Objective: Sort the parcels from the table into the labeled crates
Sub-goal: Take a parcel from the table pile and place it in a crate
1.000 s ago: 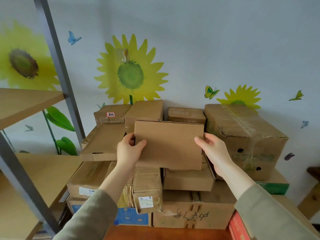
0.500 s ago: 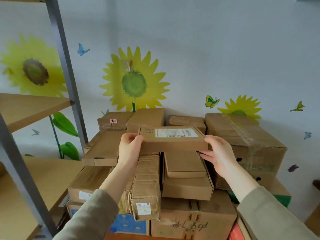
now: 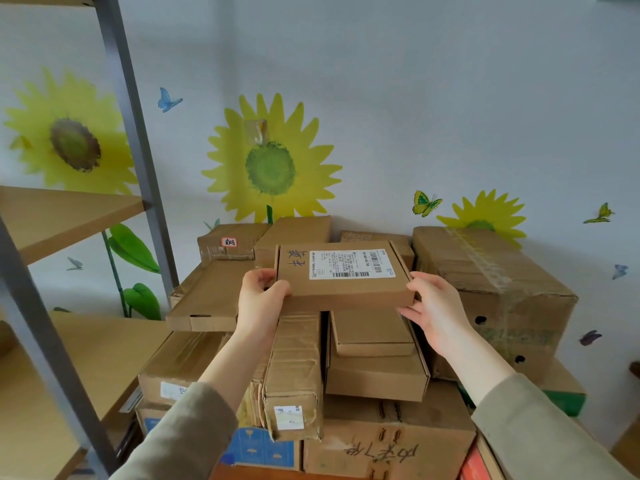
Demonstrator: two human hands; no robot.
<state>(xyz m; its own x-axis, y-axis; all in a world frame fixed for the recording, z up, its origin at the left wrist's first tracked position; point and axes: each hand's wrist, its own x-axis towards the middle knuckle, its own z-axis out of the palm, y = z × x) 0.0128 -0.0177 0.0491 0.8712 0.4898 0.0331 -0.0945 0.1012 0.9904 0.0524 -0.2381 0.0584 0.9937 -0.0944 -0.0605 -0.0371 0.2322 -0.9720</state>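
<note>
A flat brown cardboard parcel (image 3: 343, 285) with a white shipping label and handwritten characters on its top lies level above the pile. My left hand (image 3: 260, 299) grips its left edge, thumb on top. My right hand (image 3: 433, 310) holds its right edge with the fingers curled under it. Beneath it sits a stack of brown parcels (image 3: 374, 355), several of them flat, some long and narrow. No labeled crate is in view.
A large taped carton (image 3: 491, 289) stands at the right of the pile. A wooden shelf unit (image 3: 69, 216) with grey metal posts (image 3: 135, 133) stands at the left. Behind is a wall with sunflower decals. A blue box (image 3: 259, 448) and a red one (image 3: 471, 465) lie low in the stack.
The parcel went from standing on edge with its plain face toward me to lying flat, label side up. Both hands kept hold of its ends.
</note>
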